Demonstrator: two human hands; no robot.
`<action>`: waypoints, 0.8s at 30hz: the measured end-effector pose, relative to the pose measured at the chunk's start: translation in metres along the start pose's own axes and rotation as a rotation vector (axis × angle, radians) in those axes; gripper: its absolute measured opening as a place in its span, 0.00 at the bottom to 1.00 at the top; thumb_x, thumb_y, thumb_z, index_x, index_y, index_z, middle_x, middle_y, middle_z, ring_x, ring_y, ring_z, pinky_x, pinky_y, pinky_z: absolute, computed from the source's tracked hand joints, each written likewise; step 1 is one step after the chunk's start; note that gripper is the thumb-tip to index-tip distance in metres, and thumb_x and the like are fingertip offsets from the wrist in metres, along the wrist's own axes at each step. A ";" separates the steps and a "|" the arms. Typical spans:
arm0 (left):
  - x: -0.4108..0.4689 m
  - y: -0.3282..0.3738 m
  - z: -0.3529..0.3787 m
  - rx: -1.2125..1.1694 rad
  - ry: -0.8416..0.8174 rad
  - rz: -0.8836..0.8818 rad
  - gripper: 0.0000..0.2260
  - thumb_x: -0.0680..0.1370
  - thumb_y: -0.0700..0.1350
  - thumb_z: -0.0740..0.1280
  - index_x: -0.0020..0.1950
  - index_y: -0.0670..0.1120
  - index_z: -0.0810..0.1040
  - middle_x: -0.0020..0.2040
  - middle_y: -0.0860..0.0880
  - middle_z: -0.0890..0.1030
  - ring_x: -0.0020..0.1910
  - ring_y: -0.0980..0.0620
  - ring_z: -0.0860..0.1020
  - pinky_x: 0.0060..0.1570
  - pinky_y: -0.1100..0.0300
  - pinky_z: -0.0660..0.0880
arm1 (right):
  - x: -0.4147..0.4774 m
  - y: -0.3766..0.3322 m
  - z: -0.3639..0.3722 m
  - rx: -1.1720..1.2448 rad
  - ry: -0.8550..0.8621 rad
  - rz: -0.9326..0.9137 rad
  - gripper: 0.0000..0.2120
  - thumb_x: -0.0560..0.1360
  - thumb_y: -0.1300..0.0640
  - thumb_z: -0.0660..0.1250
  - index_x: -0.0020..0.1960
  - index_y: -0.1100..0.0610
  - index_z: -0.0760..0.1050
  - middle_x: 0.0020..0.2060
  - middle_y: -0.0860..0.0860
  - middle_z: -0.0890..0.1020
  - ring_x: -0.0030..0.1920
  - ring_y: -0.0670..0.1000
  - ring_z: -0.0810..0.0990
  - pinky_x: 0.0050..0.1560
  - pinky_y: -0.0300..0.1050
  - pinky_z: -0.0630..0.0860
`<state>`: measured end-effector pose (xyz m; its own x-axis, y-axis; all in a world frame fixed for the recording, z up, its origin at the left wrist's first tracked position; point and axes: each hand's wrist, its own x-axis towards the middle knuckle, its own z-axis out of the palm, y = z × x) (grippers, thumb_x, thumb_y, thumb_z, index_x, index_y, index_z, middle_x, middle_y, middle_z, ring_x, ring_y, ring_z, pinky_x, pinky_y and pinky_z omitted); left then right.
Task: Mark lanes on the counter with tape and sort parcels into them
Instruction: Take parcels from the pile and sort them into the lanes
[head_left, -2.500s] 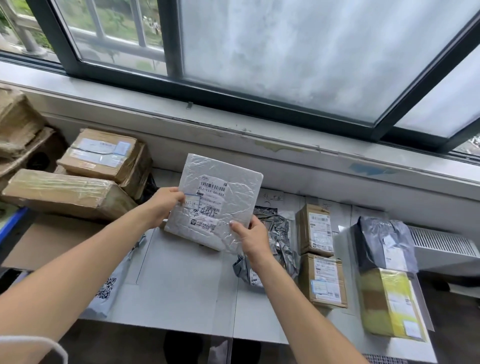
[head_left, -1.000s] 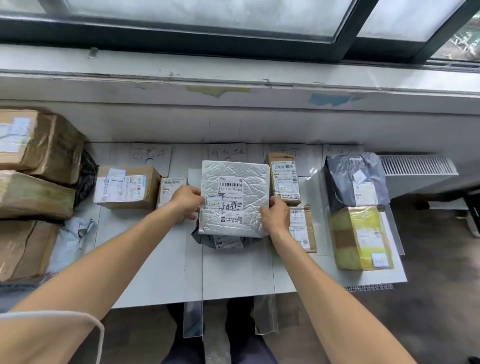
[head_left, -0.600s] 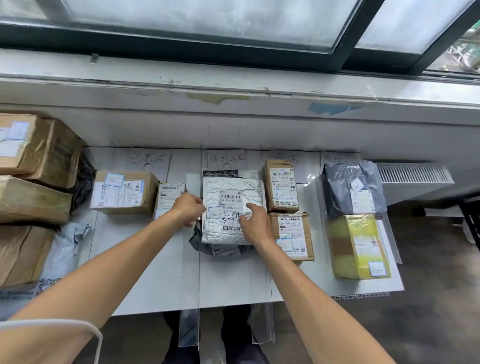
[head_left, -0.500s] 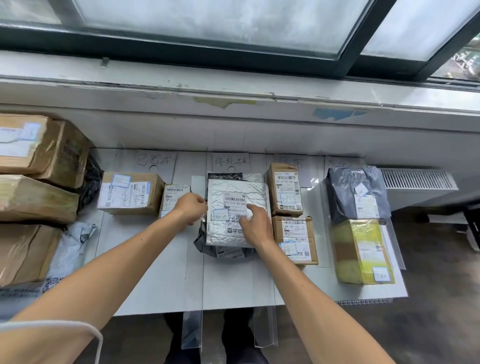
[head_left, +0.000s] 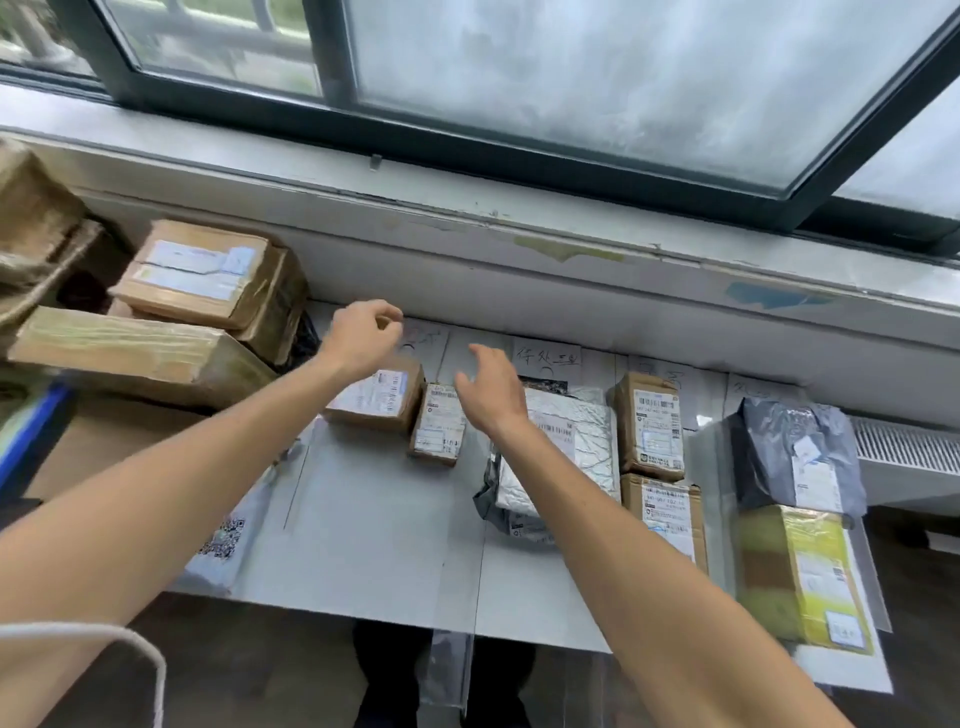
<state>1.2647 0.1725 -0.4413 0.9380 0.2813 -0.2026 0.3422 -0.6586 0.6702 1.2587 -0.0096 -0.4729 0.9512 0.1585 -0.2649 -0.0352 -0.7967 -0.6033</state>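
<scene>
Both hands have let go of the silver padded mailer (head_left: 571, 447) and lifted away toward the left; a moment ago they were setting it down. It now lies flat in the second lane of the counter (head_left: 374, 530), on top of a crumpled grey bag (head_left: 498, 512) whose near end sticks out from under it.

The left hand (head_left: 363, 332) hovers over the far end of the first lane, its fingers (head_left: 387, 312) loosely curled and holding nothing. The right hand (head_left: 491, 387) hangs just beside it, palm turned left, fingers relaxed and empty.

A thin dark line (head_left: 480, 561) on the counter separates the first two lanes, and handwritten paper labels (head_left: 545, 358) sit at their far ends. The first lane holds a brown box (head_left: 376, 397) with a small labelled box (head_left: 439, 423) touching its right side. The third holds two brown boxes, one far (head_left: 652, 423) and one near (head_left: 667, 512), end to end. The fourth holds a dark grey bag (head_left: 800, 452) and, nearer, a yellow-green box (head_left: 802, 571).

Taped cardboard boxes (head_left: 208, 275) are stacked at the left.
</scene>
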 end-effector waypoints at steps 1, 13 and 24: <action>0.003 -0.005 -0.016 0.009 0.037 0.011 0.13 0.78 0.44 0.63 0.60 0.47 0.81 0.55 0.47 0.83 0.55 0.49 0.79 0.56 0.59 0.73 | 0.003 -0.016 0.003 -0.012 0.000 -0.031 0.24 0.79 0.55 0.61 0.74 0.57 0.66 0.71 0.55 0.70 0.70 0.56 0.68 0.69 0.50 0.65; -0.004 -0.119 -0.186 0.040 0.342 -0.135 0.15 0.78 0.44 0.64 0.63 0.46 0.80 0.61 0.44 0.80 0.60 0.45 0.76 0.59 0.55 0.71 | 0.007 -0.209 0.070 -0.082 -0.087 -0.403 0.26 0.78 0.53 0.63 0.74 0.56 0.65 0.71 0.56 0.70 0.70 0.58 0.69 0.69 0.53 0.67; -0.026 -0.221 -0.227 0.206 0.274 -0.312 0.17 0.78 0.47 0.63 0.66 0.48 0.77 0.65 0.39 0.75 0.65 0.38 0.72 0.64 0.49 0.71 | -0.007 -0.294 0.159 -0.303 -0.195 -0.633 0.30 0.74 0.51 0.67 0.74 0.56 0.65 0.67 0.57 0.72 0.67 0.58 0.70 0.68 0.51 0.67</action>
<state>1.1525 0.4690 -0.4217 0.7486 0.6440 -0.1575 0.6358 -0.6301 0.4457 1.2141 0.3163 -0.4131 0.6880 0.7213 -0.0804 0.6170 -0.6396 -0.4585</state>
